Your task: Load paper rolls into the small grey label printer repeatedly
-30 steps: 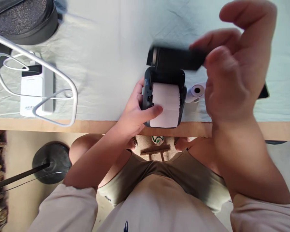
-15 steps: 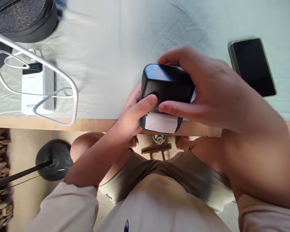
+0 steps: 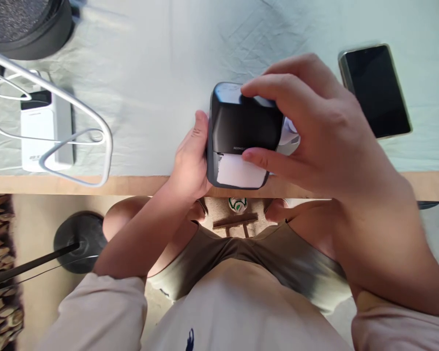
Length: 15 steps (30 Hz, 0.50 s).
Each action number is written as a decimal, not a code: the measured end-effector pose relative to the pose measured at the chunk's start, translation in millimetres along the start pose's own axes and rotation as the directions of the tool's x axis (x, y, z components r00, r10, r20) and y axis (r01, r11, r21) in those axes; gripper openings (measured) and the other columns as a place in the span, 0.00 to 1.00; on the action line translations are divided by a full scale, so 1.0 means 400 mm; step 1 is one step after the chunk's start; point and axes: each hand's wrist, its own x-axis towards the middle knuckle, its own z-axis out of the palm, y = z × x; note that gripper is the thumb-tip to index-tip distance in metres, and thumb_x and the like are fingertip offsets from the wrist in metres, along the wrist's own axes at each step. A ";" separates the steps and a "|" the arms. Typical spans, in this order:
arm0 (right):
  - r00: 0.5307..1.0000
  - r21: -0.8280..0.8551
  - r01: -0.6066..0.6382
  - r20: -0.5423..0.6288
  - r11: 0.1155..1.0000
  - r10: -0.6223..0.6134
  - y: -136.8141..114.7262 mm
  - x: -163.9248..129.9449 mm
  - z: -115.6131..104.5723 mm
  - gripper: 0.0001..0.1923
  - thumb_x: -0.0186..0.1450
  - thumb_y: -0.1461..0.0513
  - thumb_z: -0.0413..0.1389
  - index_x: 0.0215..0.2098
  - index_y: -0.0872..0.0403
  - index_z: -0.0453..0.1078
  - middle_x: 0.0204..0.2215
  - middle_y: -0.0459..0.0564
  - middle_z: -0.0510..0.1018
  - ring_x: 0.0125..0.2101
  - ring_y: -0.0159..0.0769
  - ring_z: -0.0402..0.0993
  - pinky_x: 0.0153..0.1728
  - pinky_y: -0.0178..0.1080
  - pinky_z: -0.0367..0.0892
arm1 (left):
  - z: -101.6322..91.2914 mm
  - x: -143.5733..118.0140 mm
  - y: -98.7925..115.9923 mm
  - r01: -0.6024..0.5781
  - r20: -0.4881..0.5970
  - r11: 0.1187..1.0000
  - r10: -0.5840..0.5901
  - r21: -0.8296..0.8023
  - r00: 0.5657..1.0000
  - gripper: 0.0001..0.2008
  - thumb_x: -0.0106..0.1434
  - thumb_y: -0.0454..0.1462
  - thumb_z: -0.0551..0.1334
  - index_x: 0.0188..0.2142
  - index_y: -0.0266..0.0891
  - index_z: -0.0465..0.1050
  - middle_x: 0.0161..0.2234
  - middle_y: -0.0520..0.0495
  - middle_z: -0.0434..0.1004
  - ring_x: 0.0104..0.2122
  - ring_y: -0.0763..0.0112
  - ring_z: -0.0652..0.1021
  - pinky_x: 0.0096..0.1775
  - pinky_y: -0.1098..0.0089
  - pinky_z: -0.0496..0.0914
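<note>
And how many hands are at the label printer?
2: left hand against the label printer's left side, its fingers mostly hidden; right hand across its top.

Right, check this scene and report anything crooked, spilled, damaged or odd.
Nothing looks spilled or broken. One mild oddity: the flat white paper strip at the near end of the boxy black device seems slightly ragged at its upper left corner, where a clean edge might be expected; it is too small to be sure.

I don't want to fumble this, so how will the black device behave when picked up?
The black device probably won't roll, being boxy. Smooth and shiny, it may feel slippery. The white paper at its near end looks thin, likely floppy.
</note>
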 end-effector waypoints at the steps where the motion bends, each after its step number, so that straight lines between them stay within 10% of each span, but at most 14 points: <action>1: 0.999 -0.005 0.007 0.053 1.000 -0.007 0.004 -0.003 -0.005 0.31 0.70 0.53 0.70 0.70 0.38 0.74 0.66 0.49 0.79 0.64 0.43 0.80 0.59 0.45 0.85 | -0.002 0.004 -0.001 -0.009 0.004 1.000 0.009 -0.015 1.000 0.25 0.83 0.59 0.59 0.55 0.46 0.87 0.61 0.47 0.89 0.73 0.49 0.80 0.71 0.58 0.80; 9: 0.990 -0.282 -0.047 0.112 0.958 0.082 -0.040 -0.007 -0.037 0.33 0.75 0.51 0.67 0.76 0.40 0.68 0.72 0.48 0.74 0.72 0.42 0.75 0.67 0.43 0.82 | 0.011 0.016 0.017 -0.004 -0.064 0.997 0.000 -0.074 0.998 0.24 0.89 0.43 0.51 0.44 0.37 0.83 0.42 0.44 0.87 0.57 0.60 0.87 0.58 0.64 0.83; 15: 0.957 -0.202 -0.279 -0.142 0.939 0.254 -0.052 -0.002 -0.023 0.26 0.82 0.39 0.52 0.63 0.44 0.76 0.46 0.49 0.79 0.45 0.39 0.84 0.58 0.51 0.81 | 0.003 0.013 0.007 -0.024 0.025 0.991 0.028 -0.130 0.999 0.19 0.85 0.48 0.59 0.48 0.39 0.83 0.48 0.44 0.90 0.75 0.51 0.78 0.72 0.55 0.80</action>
